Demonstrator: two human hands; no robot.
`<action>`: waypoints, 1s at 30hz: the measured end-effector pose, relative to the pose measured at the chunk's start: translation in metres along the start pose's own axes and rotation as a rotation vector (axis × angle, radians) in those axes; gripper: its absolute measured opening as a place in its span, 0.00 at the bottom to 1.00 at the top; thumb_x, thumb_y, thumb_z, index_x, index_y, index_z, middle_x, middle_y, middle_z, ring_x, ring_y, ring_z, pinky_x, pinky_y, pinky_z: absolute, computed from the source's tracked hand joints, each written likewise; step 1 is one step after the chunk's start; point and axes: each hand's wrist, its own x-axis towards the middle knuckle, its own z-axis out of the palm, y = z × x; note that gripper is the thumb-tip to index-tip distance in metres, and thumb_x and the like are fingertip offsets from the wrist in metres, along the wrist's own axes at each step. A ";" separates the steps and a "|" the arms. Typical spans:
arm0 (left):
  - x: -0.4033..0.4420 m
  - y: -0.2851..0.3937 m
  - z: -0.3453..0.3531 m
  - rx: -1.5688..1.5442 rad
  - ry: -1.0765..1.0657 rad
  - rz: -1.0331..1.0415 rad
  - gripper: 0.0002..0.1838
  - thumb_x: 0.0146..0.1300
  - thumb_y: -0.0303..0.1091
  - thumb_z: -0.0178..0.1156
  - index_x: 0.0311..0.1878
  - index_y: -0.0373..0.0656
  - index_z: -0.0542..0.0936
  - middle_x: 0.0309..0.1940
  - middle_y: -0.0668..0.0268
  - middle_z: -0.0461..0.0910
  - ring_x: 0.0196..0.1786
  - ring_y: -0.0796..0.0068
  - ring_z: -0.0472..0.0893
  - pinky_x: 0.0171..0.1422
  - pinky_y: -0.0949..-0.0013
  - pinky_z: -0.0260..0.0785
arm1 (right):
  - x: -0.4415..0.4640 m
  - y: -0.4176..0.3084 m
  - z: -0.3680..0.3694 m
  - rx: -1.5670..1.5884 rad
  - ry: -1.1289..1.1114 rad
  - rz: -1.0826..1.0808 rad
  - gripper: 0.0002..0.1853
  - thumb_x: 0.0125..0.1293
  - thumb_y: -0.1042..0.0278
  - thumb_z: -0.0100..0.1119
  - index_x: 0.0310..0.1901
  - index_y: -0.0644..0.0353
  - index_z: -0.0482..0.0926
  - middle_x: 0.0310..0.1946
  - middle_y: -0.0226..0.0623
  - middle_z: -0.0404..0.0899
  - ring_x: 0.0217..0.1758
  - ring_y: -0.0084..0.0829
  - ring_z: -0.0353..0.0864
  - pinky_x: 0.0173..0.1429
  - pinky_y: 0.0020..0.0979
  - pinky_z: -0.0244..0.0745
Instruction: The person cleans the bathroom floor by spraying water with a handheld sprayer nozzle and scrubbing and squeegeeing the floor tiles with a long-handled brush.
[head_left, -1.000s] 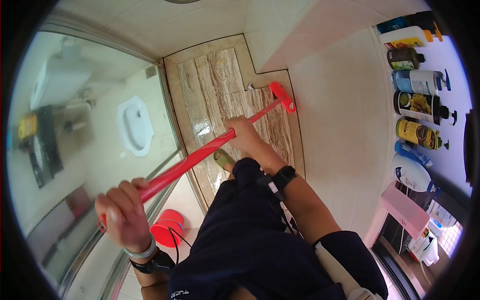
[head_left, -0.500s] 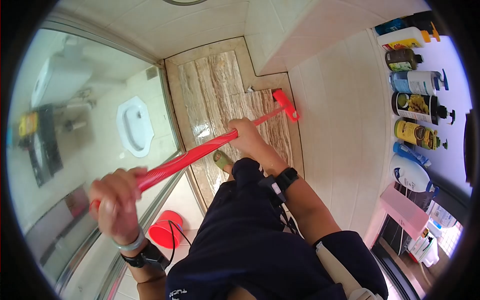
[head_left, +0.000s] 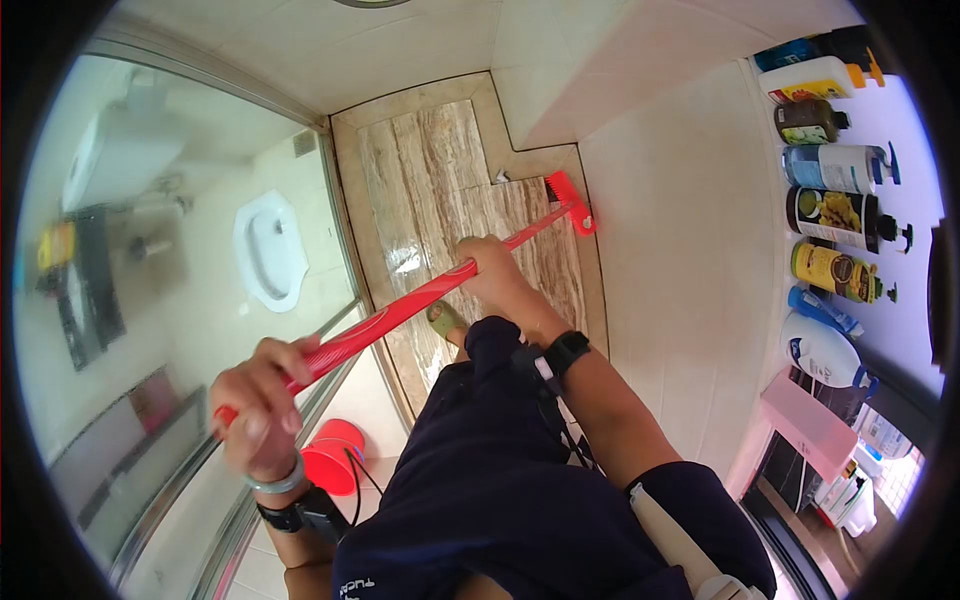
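Observation:
A long red brush handle [head_left: 390, 315] runs diagonally from the lower left up to the right. My left hand [head_left: 262, 405] is wrapped round its upper end at the lower left. Farther along the shaft, my right hand [head_left: 492, 272] grips it near the middle. At the far end, the red brush head [head_left: 573, 205] with dark bristles rests by the right edge of the brown streaked marble floor [head_left: 425, 160], close to the wall. A green slipper [head_left: 445, 319] shows on one foot on that floor.
A glass partition stands on the left, with a squat toilet [head_left: 271, 252] behind it. A red bucket [head_left: 334, 457] is at lower left. Along the right, several bottles [head_left: 832, 217] line a shelf above a pink box [head_left: 808, 425].
The left hand moved left and down, then back to the right with the handle end. The brush head has shifted slightly along the floor edge. The right hand keeps its hold.

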 end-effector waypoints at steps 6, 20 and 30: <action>-0.015 -0.002 0.015 0.122 0.243 -0.069 0.14 0.60 0.36 0.57 0.23 0.45 0.65 0.18 0.66 0.67 0.31 0.67 0.72 0.60 0.44 0.66 | 0.031 0.010 -0.004 0.000 -0.045 -0.116 0.04 0.45 0.74 0.61 0.24 0.62 0.75 0.26 0.47 0.77 0.37 0.53 0.75 0.42 0.46 0.70; 0.013 -0.025 0.030 -0.031 0.259 -0.172 0.12 0.62 0.30 0.53 0.24 0.45 0.63 0.21 0.66 0.67 0.33 0.67 0.71 0.64 0.45 0.61 | 0.031 0.048 -0.017 -0.028 -0.071 0.066 0.06 0.44 0.72 0.62 0.26 0.62 0.77 0.28 0.51 0.78 0.38 0.52 0.77 0.41 0.45 0.71; 0.012 -0.023 0.031 0.125 0.155 -0.157 0.11 0.62 0.28 0.55 0.24 0.42 0.68 0.20 0.65 0.70 0.33 0.65 0.74 0.61 0.47 0.66 | 0.015 0.041 -0.024 0.002 0.000 0.035 0.06 0.45 0.71 0.61 0.24 0.64 0.75 0.27 0.52 0.76 0.38 0.55 0.75 0.43 0.46 0.70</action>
